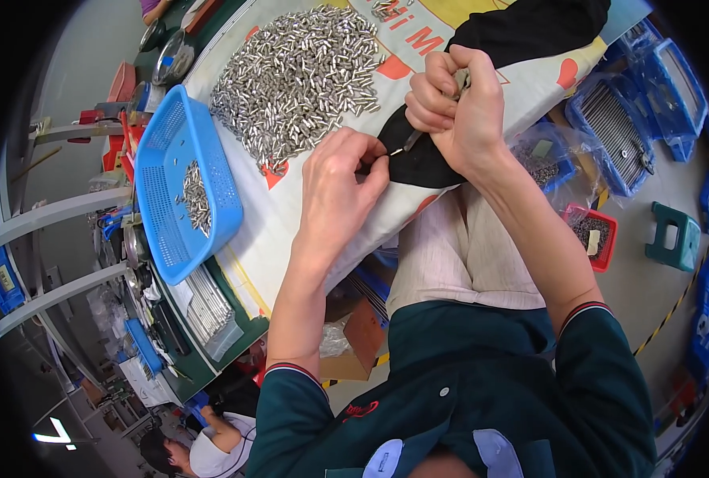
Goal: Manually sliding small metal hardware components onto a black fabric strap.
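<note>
My left hand (334, 187) is closed in a pinch at the edge of a black cloth (426, 166). Its thumb and forefinger hold a small silvery metal part, mostly hidden by the fingers. Wrapped in a fist, my right hand (470, 107) grips a slim hand tool (412, 141) with a dark shaft; its exact kind is hidden. The tool's thin tip points down-left and meets the part at my left fingertips. Just beyond my left hand lies a large pile of small silvery metal pins (302, 84) on the printed white table cover (263, 223).
A blue perforated basket (231, 187) with more metal pins (195, 199) stands left of the pile. On the floor at right are a red bin (605, 253), a green stool (673, 237) and blue crates (609, 131). Another person (227, 446) sits at lower left.
</note>
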A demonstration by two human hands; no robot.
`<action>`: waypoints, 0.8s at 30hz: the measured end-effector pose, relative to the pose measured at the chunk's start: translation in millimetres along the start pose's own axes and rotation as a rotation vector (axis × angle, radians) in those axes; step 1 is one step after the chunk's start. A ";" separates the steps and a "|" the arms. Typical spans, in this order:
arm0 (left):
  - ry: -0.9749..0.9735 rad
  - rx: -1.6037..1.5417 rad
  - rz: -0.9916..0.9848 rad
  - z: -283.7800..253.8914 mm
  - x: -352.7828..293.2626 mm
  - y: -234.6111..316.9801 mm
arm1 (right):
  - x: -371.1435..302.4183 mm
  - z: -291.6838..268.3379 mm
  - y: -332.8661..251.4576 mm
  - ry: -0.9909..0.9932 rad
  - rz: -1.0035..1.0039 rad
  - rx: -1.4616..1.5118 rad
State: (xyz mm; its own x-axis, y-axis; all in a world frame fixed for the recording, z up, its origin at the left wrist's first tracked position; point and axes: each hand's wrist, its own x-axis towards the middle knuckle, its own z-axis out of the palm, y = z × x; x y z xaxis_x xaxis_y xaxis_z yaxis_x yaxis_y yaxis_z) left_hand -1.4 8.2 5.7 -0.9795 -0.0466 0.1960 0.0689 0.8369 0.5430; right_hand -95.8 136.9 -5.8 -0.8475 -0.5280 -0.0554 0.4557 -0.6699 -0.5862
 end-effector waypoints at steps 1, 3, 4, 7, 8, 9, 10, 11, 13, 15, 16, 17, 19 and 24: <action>0.014 -0.076 0.015 1.3 1.2 0.5 | -0.4 -1.0 -0.1 -0.005 -0.008 -0.014; 0.028 -0.151 0.031 4.4 4.2 1.7 | 0.3 -2.0 0.1 -0.010 -0.017 -0.026; 0.056 -0.166 0.051 4.9 4.6 2.8 | -0.3 -1.2 1.0 -0.026 -0.024 -0.030; 0.078 -0.114 0.111 9.3 6.4 -2.2 | -1.8 1.4 1.2 -0.044 -0.030 -0.041; 0.073 -0.049 0.151 10.4 6.6 -3.5 | -2.0 2.1 0.9 -0.046 -0.029 -0.050; 0.073 -0.046 0.150 10.1 5.4 -2.8 | -2.2 2.2 1.3 -0.048 -0.029 -0.047; 0.087 -0.089 0.126 11.1 4.8 -1.9 | -2.1 0.3 1.7 -0.055 -0.037 -0.035; 0.101 -0.132 0.101 11.9 4.3 -1.1 | -2.0 -1.5 1.9 -0.063 -0.045 -0.023; 0.088 -0.126 0.079 11.7 3.0 0.2 | -2.5 -1.6 2.5 -0.048 -0.048 -0.016; 0.077 -0.118 0.054 12.8 4.1 0.6 | -3.6 -1.8 1.9 -0.035 -0.049 -0.009; 0.082 -0.100 0.062 13.2 4.1 0.1 | -4.0 -1.1 2.1 -0.041 -0.055 -0.007; 0.087 -0.083 0.069 13.4 4.3 -0.1 | -4.4 -0.4 2.3 -0.047 -0.061 -0.004; 0.095 -0.073 0.072 13.9 3.9 0.2 | -6.5 2.3 2.9 -0.049 -0.125 -0.020; 0.103 -0.062 0.070 13.9 3.7 0.2 | -7.6 5.7 1.2 -0.051 -0.192 -0.014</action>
State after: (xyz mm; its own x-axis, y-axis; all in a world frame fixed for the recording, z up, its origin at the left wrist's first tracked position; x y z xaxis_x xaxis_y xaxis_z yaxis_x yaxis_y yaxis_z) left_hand -7.6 15.8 -4.9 -0.9474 -0.0477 0.3165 0.1510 0.8051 0.5736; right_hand -87.2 137.1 -1.4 -0.9033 -0.4172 0.0996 0.2827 -0.7536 -0.5935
